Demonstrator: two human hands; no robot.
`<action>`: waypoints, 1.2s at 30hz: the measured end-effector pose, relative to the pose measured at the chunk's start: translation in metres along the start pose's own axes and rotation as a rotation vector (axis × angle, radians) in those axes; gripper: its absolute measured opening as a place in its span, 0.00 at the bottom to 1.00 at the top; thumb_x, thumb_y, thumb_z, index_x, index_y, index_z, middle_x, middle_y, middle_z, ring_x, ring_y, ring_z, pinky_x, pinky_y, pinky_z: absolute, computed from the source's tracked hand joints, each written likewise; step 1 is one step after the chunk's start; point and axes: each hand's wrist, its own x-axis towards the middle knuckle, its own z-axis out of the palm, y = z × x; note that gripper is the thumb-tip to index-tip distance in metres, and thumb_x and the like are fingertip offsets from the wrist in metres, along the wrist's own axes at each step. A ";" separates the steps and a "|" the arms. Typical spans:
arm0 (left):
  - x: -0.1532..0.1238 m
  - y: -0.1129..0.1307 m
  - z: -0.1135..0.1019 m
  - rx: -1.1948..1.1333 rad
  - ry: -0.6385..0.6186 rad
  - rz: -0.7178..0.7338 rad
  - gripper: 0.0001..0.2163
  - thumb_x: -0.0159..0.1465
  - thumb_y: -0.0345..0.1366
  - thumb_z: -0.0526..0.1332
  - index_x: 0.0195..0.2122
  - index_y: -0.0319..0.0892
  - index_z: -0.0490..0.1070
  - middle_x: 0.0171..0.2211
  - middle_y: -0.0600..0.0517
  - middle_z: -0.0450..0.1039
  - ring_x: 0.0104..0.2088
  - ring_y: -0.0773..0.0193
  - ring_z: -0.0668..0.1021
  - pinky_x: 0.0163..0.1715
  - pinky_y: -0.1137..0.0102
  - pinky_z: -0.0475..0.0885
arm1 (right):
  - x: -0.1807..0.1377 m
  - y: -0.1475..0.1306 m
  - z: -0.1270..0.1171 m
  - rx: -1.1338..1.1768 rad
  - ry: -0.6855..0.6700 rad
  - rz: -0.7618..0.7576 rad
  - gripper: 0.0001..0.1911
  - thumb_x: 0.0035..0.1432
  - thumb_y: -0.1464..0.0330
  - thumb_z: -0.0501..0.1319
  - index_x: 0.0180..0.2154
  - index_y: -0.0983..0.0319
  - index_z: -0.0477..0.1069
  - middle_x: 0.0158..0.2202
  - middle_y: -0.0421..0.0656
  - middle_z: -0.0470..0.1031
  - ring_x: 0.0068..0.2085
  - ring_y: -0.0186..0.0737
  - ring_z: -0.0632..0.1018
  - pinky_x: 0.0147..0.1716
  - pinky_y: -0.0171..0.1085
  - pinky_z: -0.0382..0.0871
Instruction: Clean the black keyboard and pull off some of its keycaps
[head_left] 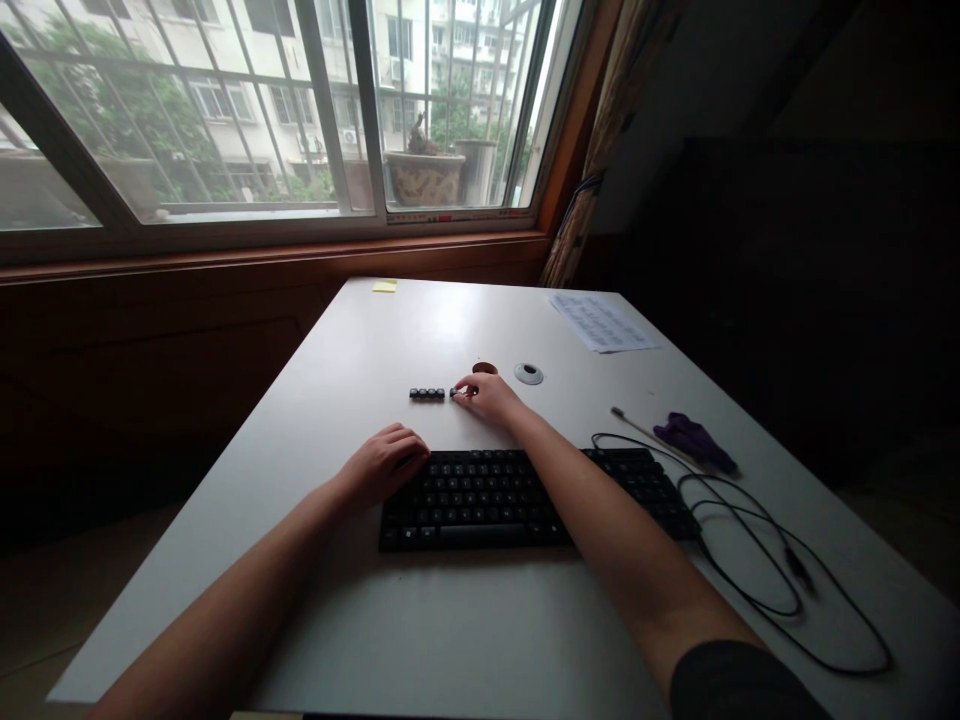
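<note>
A black keyboard (517, 492) lies on the white table (420, 330) in front of me. My left hand (386, 462) rests curled on the keyboard's upper left corner, fingers closed over the edge. My right hand (489, 395) reaches past the keyboard and pinches a small black keycap (455, 392) against the table. That keycap sits at the right end of a short row of loose black keycaps (427, 394).
A round white grommet (529, 374) and a brown ring (484, 368) sit behind my right hand. A printed sheet (602, 322), a yellow sticky note (384, 286), a purple cloth (695, 438), a thin stick (645, 435) and the black cable (757, 560) lie around.
</note>
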 end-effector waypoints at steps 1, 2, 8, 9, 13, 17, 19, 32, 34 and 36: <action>0.000 0.000 0.000 0.002 0.001 -0.002 0.05 0.70 0.32 0.57 0.41 0.43 0.73 0.39 0.48 0.77 0.40 0.59 0.75 0.43 0.63 0.72 | 0.000 0.000 0.000 0.002 0.001 0.001 0.11 0.56 0.64 0.68 0.42 0.56 0.81 0.35 0.41 0.81 0.35 0.36 0.79 0.37 0.33 0.69; 0.000 0.000 0.000 0.003 0.003 -0.003 0.05 0.70 0.32 0.57 0.41 0.43 0.73 0.39 0.48 0.77 0.40 0.59 0.75 0.43 0.63 0.72 | 0.000 -0.001 0.000 0.004 0.002 0.001 0.11 0.56 0.64 0.68 0.42 0.56 0.81 0.34 0.41 0.81 0.35 0.36 0.79 0.37 0.33 0.69; 0.001 0.000 0.000 0.010 -0.003 0.002 0.06 0.71 0.33 0.56 0.41 0.42 0.73 0.38 0.47 0.77 0.40 0.59 0.75 0.43 0.63 0.72 | 0.001 0.000 0.003 0.014 0.003 -0.001 0.11 0.56 0.63 0.68 0.43 0.56 0.81 0.34 0.40 0.81 0.35 0.35 0.79 0.36 0.32 0.69; 0.001 0.001 -0.001 0.009 -0.001 0.003 0.06 0.71 0.33 0.56 0.41 0.42 0.73 0.38 0.47 0.77 0.40 0.59 0.75 0.43 0.63 0.72 | 0.001 0.000 0.003 0.015 0.002 -0.001 0.12 0.56 0.63 0.68 0.43 0.56 0.81 0.34 0.40 0.81 0.35 0.35 0.79 0.36 0.32 0.69; 0.001 0.003 -0.002 0.007 -0.001 -0.001 0.07 0.71 0.34 0.56 0.41 0.42 0.73 0.38 0.47 0.78 0.40 0.59 0.76 0.43 0.63 0.72 | 0.001 -0.001 0.003 0.016 -0.001 -0.002 0.12 0.56 0.63 0.68 0.43 0.56 0.81 0.34 0.40 0.82 0.35 0.36 0.79 0.36 0.33 0.69; 0.001 0.002 -0.001 0.008 0.004 0.007 0.06 0.71 0.34 0.57 0.41 0.43 0.73 0.38 0.47 0.78 0.40 0.59 0.76 0.43 0.63 0.72 | 0.001 -0.002 0.003 0.014 -0.006 -0.006 0.12 0.56 0.63 0.68 0.43 0.56 0.81 0.35 0.41 0.82 0.36 0.36 0.80 0.37 0.33 0.69; 0.001 0.001 0.000 0.008 0.010 0.009 0.06 0.70 0.33 0.57 0.41 0.43 0.73 0.38 0.47 0.78 0.40 0.59 0.76 0.43 0.63 0.72 | 0.001 -0.002 0.003 0.010 -0.006 -0.007 0.12 0.56 0.63 0.68 0.43 0.56 0.81 0.35 0.41 0.82 0.36 0.36 0.79 0.37 0.33 0.70; 0.001 0.001 -0.001 0.006 0.005 0.004 0.06 0.71 0.33 0.57 0.41 0.42 0.73 0.38 0.47 0.78 0.40 0.59 0.76 0.43 0.63 0.72 | 0.001 0.001 0.005 -0.004 0.013 -0.025 0.14 0.56 0.62 0.68 0.45 0.55 0.80 0.36 0.40 0.81 0.36 0.36 0.79 0.38 0.33 0.70; 0.001 0.001 0.000 0.006 0.002 0.001 0.06 0.71 0.33 0.57 0.41 0.42 0.73 0.38 0.47 0.78 0.40 0.59 0.76 0.43 0.63 0.72 | 0.001 0.001 0.005 -0.008 0.015 -0.024 0.14 0.56 0.61 0.68 0.45 0.55 0.80 0.36 0.41 0.82 0.36 0.36 0.79 0.38 0.33 0.70; 0.001 0.001 0.000 0.006 0.004 0.005 0.06 0.71 0.33 0.57 0.41 0.43 0.73 0.38 0.47 0.78 0.40 0.59 0.76 0.43 0.63 0.72 | 0.001 0.001 0.005 -0.010 0.015 -0.024 0.13 0.56 0.62 0.68 0.44 0.55 0.81 0.35 0.41 0.82 0.36 0.37 0.79 0.39 0.33 0.70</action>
